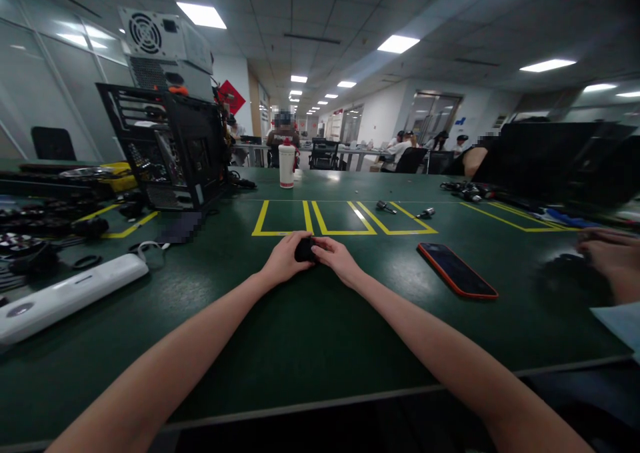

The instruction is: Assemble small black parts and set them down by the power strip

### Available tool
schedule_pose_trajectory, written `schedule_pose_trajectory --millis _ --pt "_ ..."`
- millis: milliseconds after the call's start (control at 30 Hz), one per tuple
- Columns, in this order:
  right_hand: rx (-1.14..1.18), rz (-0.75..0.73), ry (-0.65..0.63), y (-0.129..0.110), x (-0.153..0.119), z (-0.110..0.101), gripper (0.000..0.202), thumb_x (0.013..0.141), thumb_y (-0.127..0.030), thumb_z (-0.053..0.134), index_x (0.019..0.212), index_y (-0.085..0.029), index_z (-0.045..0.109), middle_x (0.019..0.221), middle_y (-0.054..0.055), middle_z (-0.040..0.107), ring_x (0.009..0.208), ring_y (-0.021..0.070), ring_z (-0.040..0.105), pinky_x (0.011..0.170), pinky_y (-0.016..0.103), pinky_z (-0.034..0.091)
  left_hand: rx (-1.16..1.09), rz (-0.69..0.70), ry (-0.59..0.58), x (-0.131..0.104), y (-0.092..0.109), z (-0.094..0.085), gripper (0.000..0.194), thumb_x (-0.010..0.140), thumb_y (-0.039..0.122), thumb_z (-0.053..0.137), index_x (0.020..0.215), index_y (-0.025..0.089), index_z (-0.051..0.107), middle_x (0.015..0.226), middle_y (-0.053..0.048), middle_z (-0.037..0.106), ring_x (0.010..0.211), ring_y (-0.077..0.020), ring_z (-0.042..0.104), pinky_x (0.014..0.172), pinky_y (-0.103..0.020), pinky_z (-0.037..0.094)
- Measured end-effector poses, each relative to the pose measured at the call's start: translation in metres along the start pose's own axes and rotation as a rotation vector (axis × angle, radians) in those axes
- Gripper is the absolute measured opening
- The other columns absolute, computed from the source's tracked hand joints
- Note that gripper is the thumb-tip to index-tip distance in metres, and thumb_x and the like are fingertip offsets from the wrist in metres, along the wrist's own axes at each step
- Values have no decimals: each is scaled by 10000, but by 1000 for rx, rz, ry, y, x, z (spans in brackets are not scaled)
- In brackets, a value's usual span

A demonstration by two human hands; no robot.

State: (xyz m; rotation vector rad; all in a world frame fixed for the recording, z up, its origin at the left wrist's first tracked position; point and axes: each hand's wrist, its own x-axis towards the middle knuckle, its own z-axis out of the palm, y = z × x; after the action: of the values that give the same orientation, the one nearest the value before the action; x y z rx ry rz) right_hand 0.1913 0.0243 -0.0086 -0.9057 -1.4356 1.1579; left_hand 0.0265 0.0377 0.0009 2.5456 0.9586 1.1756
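Note:
Both of my hands meet at a small black object (304,249) near the middle of the green table (300,333). My left hand (284,261) is wrapped round its left side, fingers curled. On the right side, the fingers of my right hand (336,256) are closed against it. What the object is cannot be made out. Yellow tape outlines (345,233) lie just beyond my hands. Two small metal-and-black parts, one (385,207) by the right outline and another (426,213) inside its right edge, lie farther back.
A phone with an orange-red case (457,270) lies right of my hands. A white power strip (75,296), an open computer case (175,146) and cables stand left. A white cup (287,165) is behind. Another person's hand (610,259) is at far right.

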Motion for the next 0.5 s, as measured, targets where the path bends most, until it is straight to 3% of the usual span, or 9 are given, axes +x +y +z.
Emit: schedule_pose_trajectory --millis 200,400,500 --pt "12 -33 -37 -6 -4 0 349 598 -231 678 928 -196 570 964 36 594 896 160 552 826 349 425 -15 -8 -4 0 -2 0 580 621 248 664 1138 220 402 1120 -49 501 1052 -214 474 913 -376 383" --pt "76 50 34 -7 -4 5 249 667 -303 618 897 -218 571 870 16 576 820 139 555 753 329 455 -12 -5 -1 0 1 0 575 614 231 663 1128 218 407 1113 -50 502 1050 -219 474 910 -383 383" --pt "91 71 38 -5 -3 5 306 654 -296 635 942 -230 560 863 16 572 820 143 555 763 334 451 -7 0 2 0 2 0 560 615 223 658 1117 215 409 1095 -44 510 1028 -214 484 898 -372 392"
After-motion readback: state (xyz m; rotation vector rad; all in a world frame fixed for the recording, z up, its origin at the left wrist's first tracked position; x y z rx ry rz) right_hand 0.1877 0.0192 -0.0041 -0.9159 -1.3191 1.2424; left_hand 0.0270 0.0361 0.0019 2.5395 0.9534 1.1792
